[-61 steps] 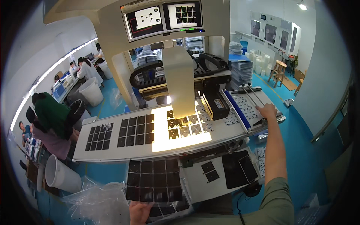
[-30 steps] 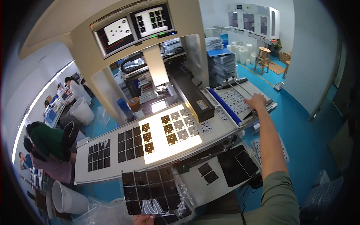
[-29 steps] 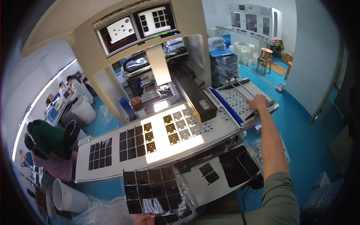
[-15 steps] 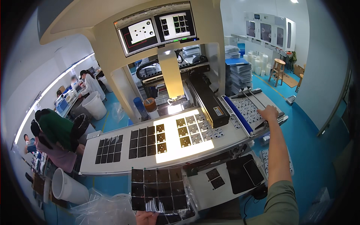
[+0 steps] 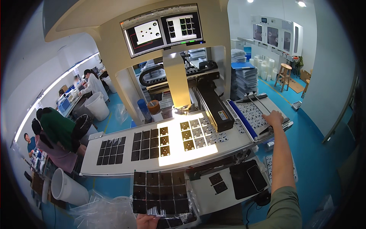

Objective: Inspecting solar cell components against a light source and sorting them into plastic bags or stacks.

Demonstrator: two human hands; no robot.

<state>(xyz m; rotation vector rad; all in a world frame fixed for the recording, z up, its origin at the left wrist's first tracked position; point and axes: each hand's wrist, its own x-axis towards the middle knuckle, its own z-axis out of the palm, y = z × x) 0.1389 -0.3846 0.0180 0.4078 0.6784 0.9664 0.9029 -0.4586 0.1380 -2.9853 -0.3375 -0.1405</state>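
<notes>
Beneath an arched beige machine point(image 5: 108, 42) with a two-pane monitor point(image 5: 162, 30), a long white table point(image 5: 90, 158) runs across a blue-floored workroom. Toward its left edge lies a grid of small black rectangular pieces point(image 5: 110, 150); a second black grid point(image 5: 145, 145) lies farther right, its last column on a glowing white panel point(image 5: 173, 155). Near the right edge, a long blue roller point(image 5: 243, 119) crosses from back to front. At the room's left, people work by a row of benches, near a tall white bin point(image 5: 68, 189).

In front of the table's near edge, lower than its top, is a clear plastic sheet of glossy black rectangles point(image 5: 160, 191). The left hand point(image 5: 148, 221) is at the sheet's lower edge, its fingers grasping that margin, the rectangles spreading above them. The right hand point(image 5: 273, 118) is at the table's right end, beyond the roller, its fingers on a slim metal bar point(image 5: 258, 103); whether they clench it I cannot tell. The sheet is well apart from these fingers.
</notes>
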